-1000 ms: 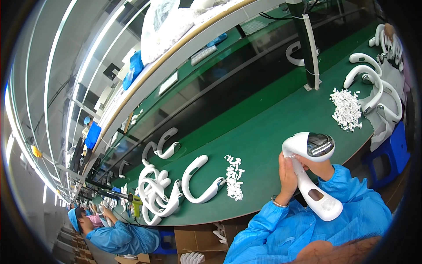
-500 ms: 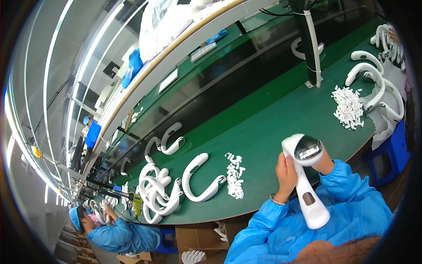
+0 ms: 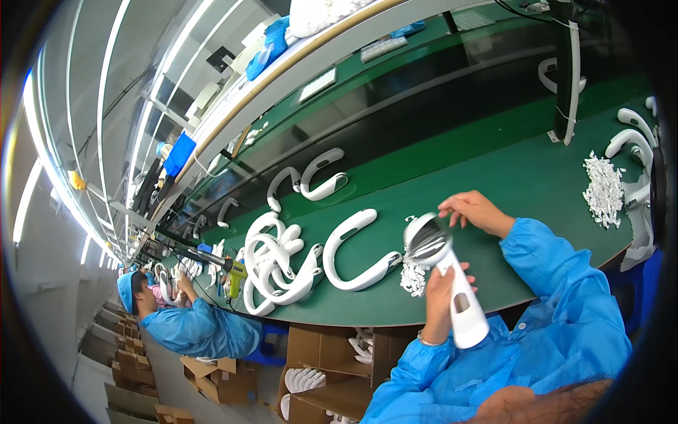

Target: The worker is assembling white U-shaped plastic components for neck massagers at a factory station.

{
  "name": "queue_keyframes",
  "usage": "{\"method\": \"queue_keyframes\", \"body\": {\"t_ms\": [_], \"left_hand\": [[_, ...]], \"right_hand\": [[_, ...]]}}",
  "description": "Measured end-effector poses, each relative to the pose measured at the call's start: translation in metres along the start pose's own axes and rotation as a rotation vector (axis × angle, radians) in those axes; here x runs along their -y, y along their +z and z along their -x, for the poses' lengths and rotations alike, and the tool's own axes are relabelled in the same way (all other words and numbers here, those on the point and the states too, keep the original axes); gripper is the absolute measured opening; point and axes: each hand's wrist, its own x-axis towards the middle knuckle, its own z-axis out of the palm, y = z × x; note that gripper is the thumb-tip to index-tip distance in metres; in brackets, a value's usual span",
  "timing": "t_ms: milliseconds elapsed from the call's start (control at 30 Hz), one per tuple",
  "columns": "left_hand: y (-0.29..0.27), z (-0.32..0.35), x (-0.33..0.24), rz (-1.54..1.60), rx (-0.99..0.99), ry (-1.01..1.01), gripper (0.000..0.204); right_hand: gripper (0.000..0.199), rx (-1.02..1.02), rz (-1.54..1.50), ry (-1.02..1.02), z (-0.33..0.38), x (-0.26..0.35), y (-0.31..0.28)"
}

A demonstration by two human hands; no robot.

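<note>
A white neck fan [image 3: 462, 311] with a glossy, streaky silver-dark end is held up over the bench's near edge. My left hand [image 3: 439, 300] is wrapped round its lower middle. Just right of its upper end, my right hand [image 3: 480, 210] is raised off it, fingers partly bent and apart, with nothing visible in them. Behind the raised end lies a pile of small white plastic pieces [image 3: 412, 281], partly hidden by the fan. Left of that pile rests another C-shaped neck fan [image 3: 344, 283].
Several more neck fans [image 3: 282, 272] are heaped to the left, near a yellow-green power tool [image 3: 235, 279]. A larger pile of white pieces [image 3: 604, 192] lies at the right. A dark post [image 3: 567, 85] stands behind. Open cartons [image 3: 328, 346] sit below; a co-worker in blue [image 3: 201, 321] works far left.
My right hand has let go of the neck fan and lifted away from its end. The fan has shifted left and its glossy end has turned. The view has swung to the left.
</note>
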Motion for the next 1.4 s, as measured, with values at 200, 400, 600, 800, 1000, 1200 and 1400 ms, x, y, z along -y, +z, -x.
{"method": "queue_keyframes", "body": {"t_ms": [200,400,600,800,1000,1200,1400], "left_hand": [[-0.027,0.005,-0.034,-0.01,-0.088,-0.02,0.027],[-0.04,-0.014,-0.033,-0.104,-0.08,-0.096,0.03],[-0.016,-0.033,-0.024,0.026,0.028,0.001,0.045],[0.012,-0.052,-0.006,-0.015,0.056,0.051,0.043],[0.044,-0.048,0.012,-0.049,0.132,0.15,0.044],[0.057,-0.041,0.014,-0.128,0.123,0.305,0.04],[0.063,-0.038,0.021,-0.358,0.079,0.491,0.037]], "right_hand": [[0.017,0.068,0.933,-0.373,-0.044,-0.064,0.032],[0.007,0.133,0.817,-0.378,-0.037,-0.042,0.022],[0.01,0.082,-0.134,0.217,0.0,-0.012,-0.003],[0.016,-0.002,-0.283,0.215,0.036,-0.003,-0.011],[0.033,-0.035,-0.241,-0.121,0.067,-0.005,-0.015],[0.026,-0.24,0.606,-0.357,0.094,0.067,0.002],[0.035,-0.175,-0.091,-0.277,0.107,0.051,-0.002]]}}
